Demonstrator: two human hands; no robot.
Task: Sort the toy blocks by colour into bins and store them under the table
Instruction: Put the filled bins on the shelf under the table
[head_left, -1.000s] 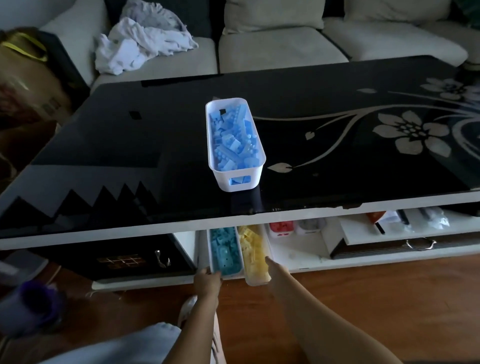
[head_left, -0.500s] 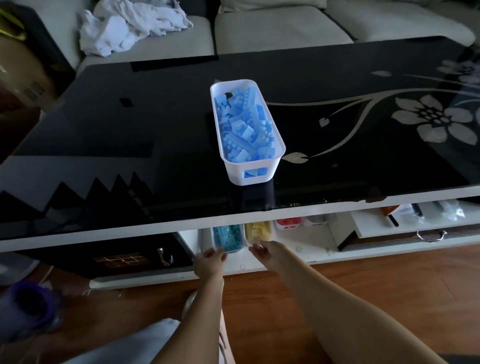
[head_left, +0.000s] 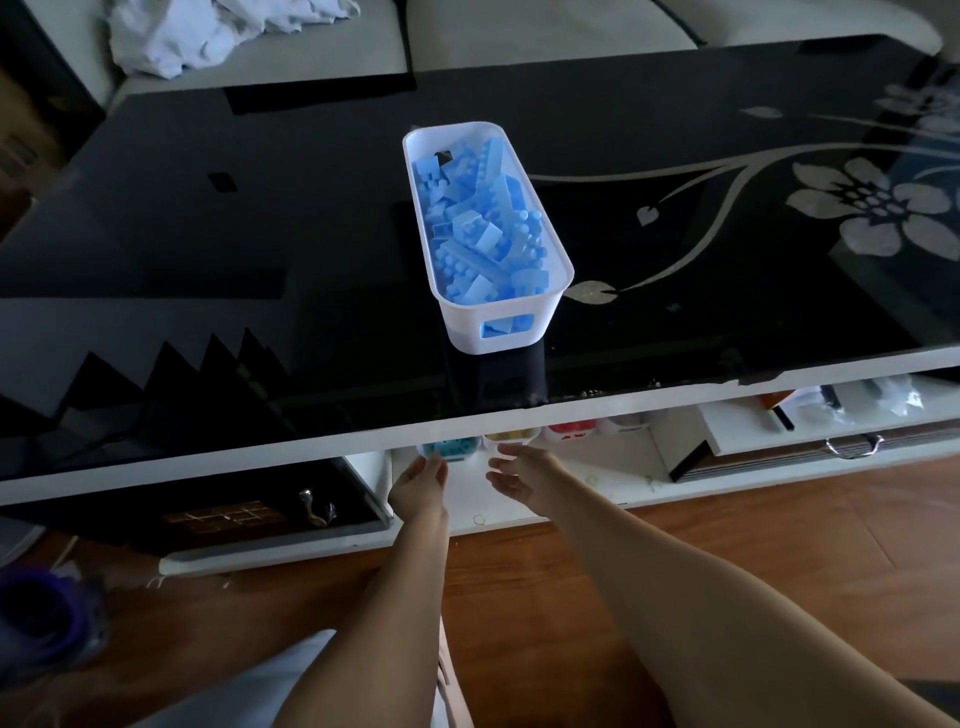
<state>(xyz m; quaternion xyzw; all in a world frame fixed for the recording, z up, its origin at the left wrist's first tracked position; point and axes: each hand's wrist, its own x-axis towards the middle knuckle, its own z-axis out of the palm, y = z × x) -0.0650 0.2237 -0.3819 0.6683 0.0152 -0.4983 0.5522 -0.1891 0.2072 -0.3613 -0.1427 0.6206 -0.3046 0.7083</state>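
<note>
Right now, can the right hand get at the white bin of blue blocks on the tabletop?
Probably yes. The right hand holds nothing, fingers relaxed, just below the table edge. The white bin stands near that edge, almost straight above. The hand would only have to come out around the edge.

bare shelf (head_left: 587, 483) before hands (head_left: 421, 486), teal bin (head_left: 451, 448), yellow bin (head_left: 511, 439) blocking behind, tabletop edge (head_left: 363, 441) overhead

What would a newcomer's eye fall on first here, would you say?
The white bin heaped with light blue blocks, standing on the glossy black table. Below its front edge, the left hand and right hand, both open, reach toward a teal-block bin and a yellow-block bin on the lower shelf.
</note>
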